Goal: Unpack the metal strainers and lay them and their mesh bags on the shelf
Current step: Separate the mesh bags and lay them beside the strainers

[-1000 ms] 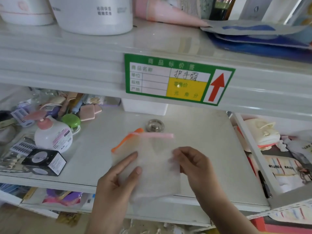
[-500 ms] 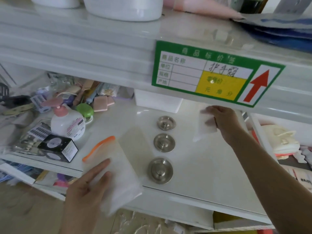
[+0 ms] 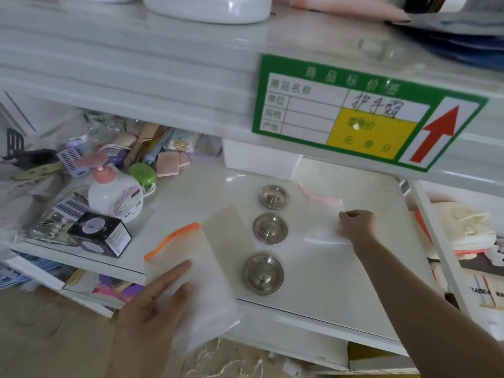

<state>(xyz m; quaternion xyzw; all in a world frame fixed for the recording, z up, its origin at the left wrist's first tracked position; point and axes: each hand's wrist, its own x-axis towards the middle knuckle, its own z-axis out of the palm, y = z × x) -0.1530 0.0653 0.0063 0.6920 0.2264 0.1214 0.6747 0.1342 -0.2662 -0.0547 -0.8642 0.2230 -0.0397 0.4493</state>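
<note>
So right now both hands are busy with a mesh bag each. The left hand (image 3: 152, 304) has its fingers (image 3: 174, 271) stretched out fairly flat on top of the orange-trimmed mesh bag (image 3: 196, 282), thumb alongside; the bag sticks out past the fingertips toward the shelf and also hangs off the front edge of the white shelf (image 3: 327, 282), so part of it is over the floor. Can't tell if anything's curled under it, it looks more like pressing or carrying than a pinch.

The right hand (image 3: 357, 225) is further back, fingers curled in and closed on the near right corner of the pink-trimmed mesh bag (image 3: 323, 214), which lies flat on the shelf, spreading out to the left and away from the fingertips. It's nearly see-through so the edges are hard to make out.

Between the two hands there are three metal strainers in a row on the shelf: the near strainer (image 3: 263, 274) just right of the left fingertips, the middle strainer (image 3: 270, 228) left of the right knuckles, and the far strainer (image 3: 273, 196) beyond it. None of them are touching either hand or each other.

Off to the left past the left fingertips: a pink pump bottle (image 3: 114, 195) and a black box (image 3: 99, 233).
</note>
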